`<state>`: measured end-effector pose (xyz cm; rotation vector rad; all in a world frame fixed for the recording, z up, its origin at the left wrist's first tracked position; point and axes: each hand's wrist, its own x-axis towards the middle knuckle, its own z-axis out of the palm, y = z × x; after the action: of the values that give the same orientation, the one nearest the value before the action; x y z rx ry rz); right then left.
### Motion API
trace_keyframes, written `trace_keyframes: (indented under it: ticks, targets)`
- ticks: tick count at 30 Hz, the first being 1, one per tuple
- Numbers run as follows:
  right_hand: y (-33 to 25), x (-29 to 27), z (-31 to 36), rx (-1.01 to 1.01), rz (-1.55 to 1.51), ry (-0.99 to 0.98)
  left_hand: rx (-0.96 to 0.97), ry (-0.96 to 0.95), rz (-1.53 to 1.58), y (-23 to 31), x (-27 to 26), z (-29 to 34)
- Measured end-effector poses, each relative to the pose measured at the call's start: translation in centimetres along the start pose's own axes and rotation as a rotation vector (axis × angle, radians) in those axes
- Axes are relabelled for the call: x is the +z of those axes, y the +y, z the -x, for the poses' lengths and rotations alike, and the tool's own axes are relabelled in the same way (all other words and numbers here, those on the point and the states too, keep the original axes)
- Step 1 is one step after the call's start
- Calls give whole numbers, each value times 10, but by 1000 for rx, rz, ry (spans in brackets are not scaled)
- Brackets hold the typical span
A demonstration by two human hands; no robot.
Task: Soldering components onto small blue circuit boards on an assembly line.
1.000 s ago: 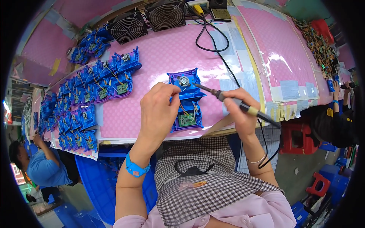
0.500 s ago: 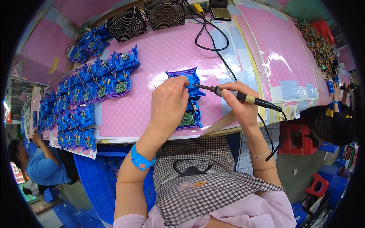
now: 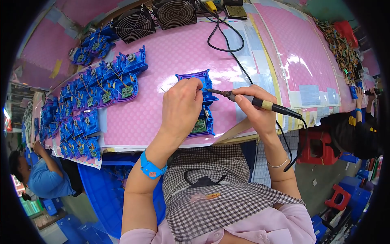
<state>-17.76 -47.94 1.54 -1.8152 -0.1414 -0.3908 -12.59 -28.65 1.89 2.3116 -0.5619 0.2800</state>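
My right hand (image 3: 258,110) grips a soldering iron (image 3: 267,105) like a pen, its tip pointing left into an opened blue plastic housing (image 3: 203,75). Close to that tip, my left hand (image 3: 182,106) has its thumb and fingers pinched together over the housing; what they hold is hidden. A thin wire end (image 3: 163,90) sticks out left of the left hand. The housing's nearer half bears a green circuit board (image 3: 200,127), partly covered by my left hand. Whether the tip touches anything is too small to tell.
Rows of similar blue housings (image 3: 91,97) with wires and boards lie on the pink-covered table at left. Two fans (image 3: 134,26) stand at the back, near a soldering-iron stand (image 3: 235,12). The iron's black cable (image 3: 243,69) crosses the right side. Co-workers sit at both far sides.
The iron's tip and my left fingertips have shifted very slightly, staying close together over the housing. Both hands keep their grip.
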Motion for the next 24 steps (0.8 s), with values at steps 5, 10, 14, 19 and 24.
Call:
trace_keyframes:
  ticks: [5,10,14,19,24]
  targets:
    - [2,-5,2,-47,49,-1,17,354,2,-16,-34,11]
    - [0,-2,1,-54,18,13,-511,258,216,-53,-41,35]
    - [3,-1,2,-52,42,4,-593,171,376,-50,-30,29]
    - [6,-1,3,-74,49,3,-345,286,207,-36,-27,28]
    - [1,-3,4,-60,46,1,-374,256,276,-16,-29,27]
